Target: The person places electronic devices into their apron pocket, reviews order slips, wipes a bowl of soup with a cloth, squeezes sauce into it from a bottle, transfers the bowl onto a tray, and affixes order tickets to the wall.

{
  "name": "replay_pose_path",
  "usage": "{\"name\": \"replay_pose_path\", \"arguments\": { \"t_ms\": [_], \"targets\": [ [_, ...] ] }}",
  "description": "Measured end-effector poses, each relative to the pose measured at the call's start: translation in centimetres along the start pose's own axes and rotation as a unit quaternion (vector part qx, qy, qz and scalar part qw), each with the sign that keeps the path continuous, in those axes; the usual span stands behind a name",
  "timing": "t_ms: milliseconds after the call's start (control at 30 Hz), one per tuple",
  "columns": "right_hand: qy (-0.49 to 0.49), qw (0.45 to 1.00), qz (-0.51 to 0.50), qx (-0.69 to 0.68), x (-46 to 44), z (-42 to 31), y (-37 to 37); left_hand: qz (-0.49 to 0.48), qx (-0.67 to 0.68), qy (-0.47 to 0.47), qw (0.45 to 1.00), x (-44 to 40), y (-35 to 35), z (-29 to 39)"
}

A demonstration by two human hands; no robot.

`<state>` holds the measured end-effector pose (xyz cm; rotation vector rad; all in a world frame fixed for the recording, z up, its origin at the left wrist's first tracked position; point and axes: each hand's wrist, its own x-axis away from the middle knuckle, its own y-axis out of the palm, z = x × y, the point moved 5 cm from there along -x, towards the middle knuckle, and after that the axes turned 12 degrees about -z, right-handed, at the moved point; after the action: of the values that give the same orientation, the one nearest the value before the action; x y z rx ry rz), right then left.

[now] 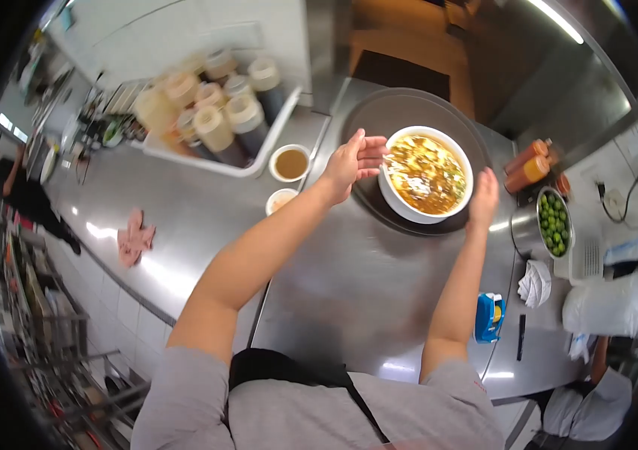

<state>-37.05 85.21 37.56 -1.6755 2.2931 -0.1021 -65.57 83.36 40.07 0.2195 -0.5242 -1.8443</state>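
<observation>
A white bowl [398, 204] of brown soup [424, 174] with pale and green pieces sits on a round dark tray [364, 124]. My left hand [352, 163] is at the bowl's left side, palm toward it, with the fingers stretched out. Its fingertips overlap the rim; whether they touch it I cannot tell. On the bowl's right, my right hand [484, 201] is held over the tray's edge, slightly blurred, fingers extended and a small gap from the bowl. Neither hand grips anything.
Left of the tray stand a small cup of brown sauce [290, 163] and a white bin [255, 166] of squeeze bottles. A pink cloth [136, 238] lies further left. On the right are orange bottles [530, 172], a pot of green limes [553, 221] and a blue tape dispenser [489, 318]. Two other people are nearby.
</observation>
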Motion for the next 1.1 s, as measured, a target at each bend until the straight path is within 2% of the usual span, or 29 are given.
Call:
{"name": "replay_pose_path", "arguments": {
  "t_ms": [33, 67, 100, 133, 167, 200, 267, 300, 333, 367, 400, 433, 467, 500, 533, 600, 667, 733, 800, 833, 900, 967, 1067, 1100],
  "targets": [
    [-0.045, 0.998, 0.036, 0.011, 0.8, -1.5, -0.5, -0.032, 0.007, 0.011, 0.999, 2.1, -0.7, 1.6],
    [-0.092, 0.991, 0.049, -0.089, 1.8, -2.2, -0.4, -0.022, -0.003, 0.045, 0.999, 4.6, -1.8, 2.8],
    [-0.131, 0.989, 0.043, -0.050, 3.0, -3.3, -0.3, -0.017, -0.058, 0.062, 0.996, 7.2, -3.2, 3.5],
    [-0.055, 0.997, 0.049, -0.033, 5.6, -6.5, 0.9, -0.007, -0.114, 0.080, 0.990, 9.9, -4.7, 4.2],
    [-0.077, 0.994, 0.022, -0.072, 7.7, -8.5, 2.9, 0.068, -0.115, 0.098, 0.986, 13.6, -5.2, 5.2],
    [-0.108, 0.993, -0.008, -0.037, 9.0, -8.9, 4.5, 0.101, -0.123, 0.112, 0.981, 17.1, -6.5, 5.2],
    [-0.157, 0.980, -0.006, 0.119, 12.8, -11.3, 8.8, 0.164, -0.140, 0.147, 0.965, 23.9, -9.4, 4.7],
    [-0.194, 0.972, -0.060, 0.121, 14.1, -11.5, 11.4, 0.260, -0.358, 0.286, 0.850, 27.4, -11.2, 4.3],
    [-0.254, 0.948, -0.095, 0.169, 16.2, -12.2, 14.3, 0.282, -0.352, 0.264, 0.852, 30.6, -13.3, 3.3],
    [-0.388, 0.900, -0.124, 0.157, 17.8, -13.1, 17.4, 0.307, -0.217, 0.166, 0.912, 34.3, -14.6, 2.1],
    [-0.483, 0.851, -0.134, 0.156, 19.3, -13.6, 20.4, 0.340, -0.141, 0.105, 0.924, 37.8, -15.9, 0.7],
    [-0.481, 0.838, -0.197, 0.164, 21.6, -15.2, 22.8, 0.369, -0.088, 0.052, 0.924, 41.2, -17.2, -0.8],
    [-0.478, 0.834, -0.244, 0.126, 23.8, -18.0, 25.4, 0.431, -0.141, 0.110, 0.885, 43.8, -18.2, -0.4],
    [-0.487, 0.839, -0.229, 0.080, 25.4, -19.1, 27.7, 0.461, -0.123, 0.091, 0.874, 46.7, -19.4, -0.8],
    [-0.479, 0.836, -0.253, 0.091, 27.3, -20.4, 29.8, 0.500, -0.133, 0.101, 0.850, 49.3, -20.4, -0.7],
    [-0.510, 0.808, -0.274, 0.111, 31.7, -23.8, 32.9, 0.517, -0.163, 0.098, 0.835, 53.3, -23.2, -1.7],
    [-0.494, 0.766, -0.326, 0.249, 34.5, -20.3, 37.7, 0.491, -0.161, 0.111, 0.849, 55.4, -25.2, -1.1],
    [-0.497, 0.756, -0.367, 0.213, 37.5, -19.0, 40.9, 0.491, -0.153, 0.130, 0.847, 56.3, -27.2, -0.8],
    [-0.428, 0.793, -0.417, 0.122, 39.2, -21.2, 43.5, 0.508, -0.150, 0.145, 0.836, 56.8, -31.3, -0.4],
    [-0.392, 0.802, -0.444, 0.071, 39.6, -22.1, 44.8, 0.502, -0.289, 0.165, 0.798, 56.2, -32.2, 1.0],
    [-0.465, 0.789, -0.375, 0.141, 37.9, -24.0, 46.0, 0.473, -0.371, 0.190, 0.776, 54.0, -33.1, 2.9],
    [-0.512, 0.774, -0.304, 0.214, 34.8, -26.5, 46.9, 0.419, -0.467, 0.147, 0.764, 51.4, -33.4, 4.8],
    [-0.523, 0.734, -0.246, 0.357, 27.9, -33.0, 48.6, 0.401, -0.623, 0.169, 0.650, 47.3, -35.2, 4.6],
    [-0.530, 0.721, -0.230, 0.382, 24.3, -34.4, 49.7, 0.398, -0.636, 0.129, 0.649, 46.7, -35.1, 4.8]
  ]
}}
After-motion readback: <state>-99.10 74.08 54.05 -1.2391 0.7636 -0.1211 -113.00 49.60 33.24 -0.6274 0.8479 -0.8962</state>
